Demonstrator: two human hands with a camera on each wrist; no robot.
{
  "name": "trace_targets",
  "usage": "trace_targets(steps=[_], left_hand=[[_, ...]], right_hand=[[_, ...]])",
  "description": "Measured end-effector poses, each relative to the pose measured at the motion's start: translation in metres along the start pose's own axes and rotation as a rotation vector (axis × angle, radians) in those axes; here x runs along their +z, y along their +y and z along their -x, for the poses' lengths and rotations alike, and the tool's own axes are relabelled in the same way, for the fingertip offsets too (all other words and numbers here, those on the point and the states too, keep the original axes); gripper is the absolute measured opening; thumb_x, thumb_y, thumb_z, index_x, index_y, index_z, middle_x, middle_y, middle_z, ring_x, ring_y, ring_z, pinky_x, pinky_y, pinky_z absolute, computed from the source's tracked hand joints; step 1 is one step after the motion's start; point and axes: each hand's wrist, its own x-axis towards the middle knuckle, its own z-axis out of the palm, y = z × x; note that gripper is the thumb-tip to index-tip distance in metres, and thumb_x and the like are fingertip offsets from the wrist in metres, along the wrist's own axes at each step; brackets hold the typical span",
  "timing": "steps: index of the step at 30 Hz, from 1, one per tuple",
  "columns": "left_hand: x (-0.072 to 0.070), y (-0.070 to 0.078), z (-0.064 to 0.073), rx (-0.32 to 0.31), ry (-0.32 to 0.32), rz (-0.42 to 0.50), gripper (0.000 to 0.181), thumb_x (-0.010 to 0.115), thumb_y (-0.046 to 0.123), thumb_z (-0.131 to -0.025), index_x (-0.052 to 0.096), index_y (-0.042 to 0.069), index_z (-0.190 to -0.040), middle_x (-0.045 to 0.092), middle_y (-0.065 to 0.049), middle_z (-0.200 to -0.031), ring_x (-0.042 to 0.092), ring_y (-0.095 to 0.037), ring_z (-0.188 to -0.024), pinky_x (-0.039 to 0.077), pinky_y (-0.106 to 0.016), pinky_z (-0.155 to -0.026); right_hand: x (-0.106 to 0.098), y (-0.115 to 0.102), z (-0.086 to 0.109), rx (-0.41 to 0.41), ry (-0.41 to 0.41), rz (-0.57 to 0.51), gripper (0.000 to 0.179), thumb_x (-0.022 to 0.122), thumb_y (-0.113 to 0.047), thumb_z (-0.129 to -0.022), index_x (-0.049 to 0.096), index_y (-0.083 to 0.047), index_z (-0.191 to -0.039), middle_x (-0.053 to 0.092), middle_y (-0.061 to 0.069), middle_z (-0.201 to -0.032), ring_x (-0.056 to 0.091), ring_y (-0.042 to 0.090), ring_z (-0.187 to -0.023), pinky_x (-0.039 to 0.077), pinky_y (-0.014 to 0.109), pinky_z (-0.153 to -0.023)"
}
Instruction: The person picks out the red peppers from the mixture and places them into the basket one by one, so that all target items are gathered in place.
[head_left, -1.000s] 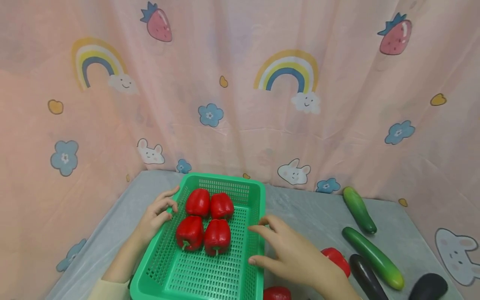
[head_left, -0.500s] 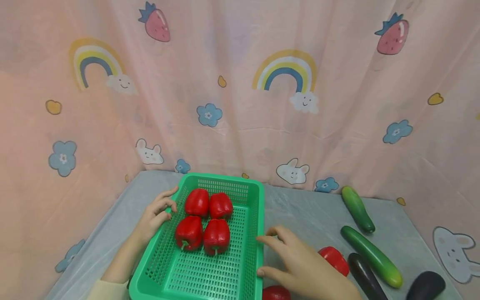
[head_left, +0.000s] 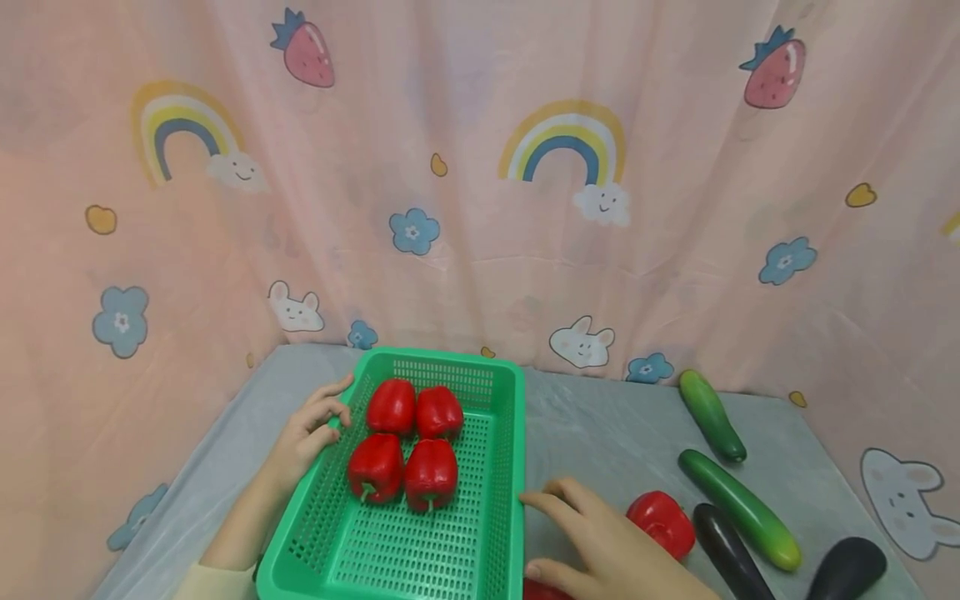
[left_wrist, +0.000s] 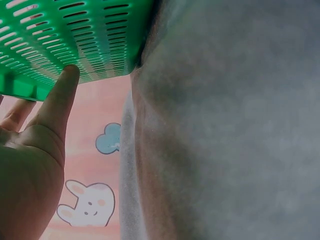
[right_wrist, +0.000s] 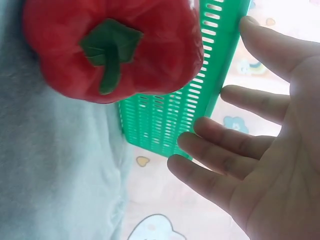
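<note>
Several red bell peppers [head_left: 431,475] sit at the left of a green perforated plastic basket [head_left: 487,492]. At the basket's left side my left hand [head_left: 303,437] holds the rim, fingers bent over it. In the left wrist view the thumb [left_wrist: 62,95] presses the outer wall. My right hand [head_left: 600,542] is spread just beyond the basket's right side, above another red bell pepper [right_wrist: 115,50]. In the right wrist view its fingers are parted and hold nothing. That pepper lies on the cloth beside the basket, mostly hidden by the hand in the head view.
Another red bell pepper [head_left: 662,523] lies right of my right hand. Beyond it are two cucumbers [head_left: 738,508] and two dark eggplants [head_left: 727,550] on the grey cloth [head_left: 592,425]. A pink patterned curtain [head_left: 480,292] closes off the back.
My right hand has drawn back from above the basket's right rim, down and to the right over the loose pepper. The left hand and basket stay in place.
</note>
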Motion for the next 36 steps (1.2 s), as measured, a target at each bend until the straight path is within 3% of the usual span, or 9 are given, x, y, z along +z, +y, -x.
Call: trace_targets(steps=[5, 11, 16, 20, 26, 31, 36], left_hand=[[0.001, -0.001, 0.0, -0.002, 0.006, -0.006, 0.028, 0.047, -0.016, -0.084, 0.064, 0.004, -0.094, 0.051, -0.024, -0.16, 0.055, -0.012, -0.136, 0.052, -0.029, -0.074], [0.001, -0.003, 0.001, 0.001, 0.003, -0.004, 0.029, 0.047, -0.016, -0.083, 0.064, 0.004, -0.094, 0.051, -0.024, -0.16, 0.054, -0.012, -0.137, 0.051, -0.028, -0.075], [0.0, -0.002, 0.001, -0.009, 0.003, -0.005, 0.029, 0.046, -0.016, -0.084, 0.064, 0.004, -0.094, 0.05, -0.023, -0.16, 0.055, -0.012, -0.135, 0.051, -0.029, -0.074], [0.0, -0.002, 0.0, -0.014, 0.002, 0.0, 0.028, 0.046, -0.016, -0.084, 0.064, 0.004, -0.094, 0.049, -0.024, -0.16, 0.055, -0.014, -0.133, 0.051, -0.029, -0.074], [0.001, 0.0, 0.001, -0.025, -0.003, -0.002, 0.028, 0.046, -0.015, -0.086, 0.064, 0.004, -0.095, 0.048, -0.025, -0.161, 0.056, -0.016, -0.131, 0.051, -0.03, -0.074], [0.0, 0.0, 0.0, -0.039, -0.004, -0.006, 0.029, 0.046, -0.015, -0.086, 0.064, 0.006, -0.095, 0.047, -0.026, -0.161, 0.057, -0.017, -0.128, 0.051, -0.03, -0.074], [0.0, -0.001, 0.0, -0.041, -0.003, -0.011, 0.029, 0.046, -0.015, -0.085, 0.064, 0.006, -0.095, 0.047, -0.028, -0.161, 0.057, -0.015, -0.13, 0.051, -0.03, -0.074]], right_hand=[[0.002, 0.008, 0.006, 0.028, -0.026, -0.003, 0.072, 0.083, -0.052, -0.092, 0.06, -0.022, -0.154, 0.058, 0.002, -0.134, 0.061, 0.025, -0.113, 0.065, 0.038, -0.081], [0.007, 0.015, 0.013, -0.037, -0.029, 0.019, 0.069, 0.08, -0.053, -0.094, 0.063, -0.016, -0.149, 0.061, 0.003, -0.133, 0.063, 0.023, -0.114, 0.064, 0.034, -0.081], [0.008, 0.023, 0.017, -0.074, -0.051, 0.027, 0.077, 0.091, -0.048, -0.083, 0.064, -0.016, -0.147, 0.062, -0.001, -0.129, 0.063, 0.017, -0.111, 0.062, 0.027, -0.078], [0.011, 0.031, 0.019, -0.129, -0.065, 0.052, 0.081, 0.096, -0.047, -0.077, 0.064, -0.015, -0.145, 0.063, -0.004, -0.125, 0.06, 0.008, -0.108, 0.059, 0.022, -0.078], [0.018, 0.043, 0.023, -0.208, -0.089, 0.066, 0.077, 0.097, -0.04, -0.077, 0.065, -0.014, -0.142, 0.064, -0.007, -0.123, 0.057, -0.001, -0.106, 0.059, 0.022, -0.078], [0.023, 0.047, 0.023, -0.264, -0.076, 0.057, 0.073, 0.094, -0.041, -0.081, 0.064, -0.013, -0.142, 0.064, -0.008, -0.124, 0.057, -0.001, -0.107, 0.06, 0.024, -0.078], [0.028, 0.047, 0.022, -0.417, -0.023, 0.05, 0.069, 0.089, -0.042, -0.086, 0.062, -0.02, -0.146, 0.065, -0.001, -0.135, 0.061, 0.01, -0.116, 0.061, 0.028, -0.082]])
